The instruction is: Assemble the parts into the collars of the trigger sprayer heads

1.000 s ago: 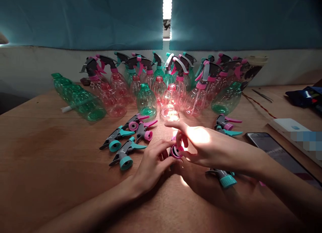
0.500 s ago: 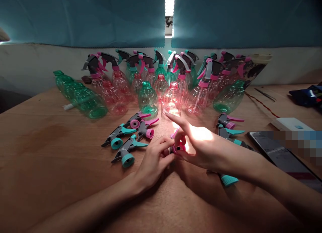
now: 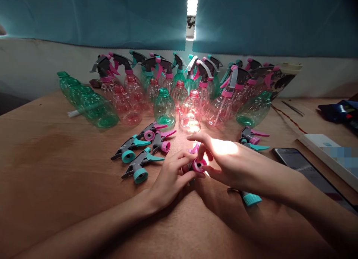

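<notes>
My left hand (image 3: 172, 177) is closed around a trigger spray head (image 3: 197, 164), its pink collar facing up toward me and a dark hole in its middle. Over the same collar is my right hand (image 3: 220, 158), curled fingers and thumb at the rim, one finger stretched out forward. The grey body of that head is mostly hidden by my fingers. Left of my hands lie several loose spray heads, among them a teal-collared one (image 3: 140, 173) and a pink-collared one (image 3: 165, 145). Strong light glares on the back of my right hand.
Behind my hands stand open bottles, a green one (image 3: 165, 111) and a pink one (image 3: 191, 111) among them, with several fitted sprayers behind. More spray heads (image 3: 253, 137) lie on the right, partly behind my arm. A phone (image 3: 296, 162) and white box (image 3: 316, 143) are further right.
My right thumb and curled fingers have loosened slightly, so more of the pink collar shows. My left hand keeps its hold. The camera view has shifted a little.
</notes>
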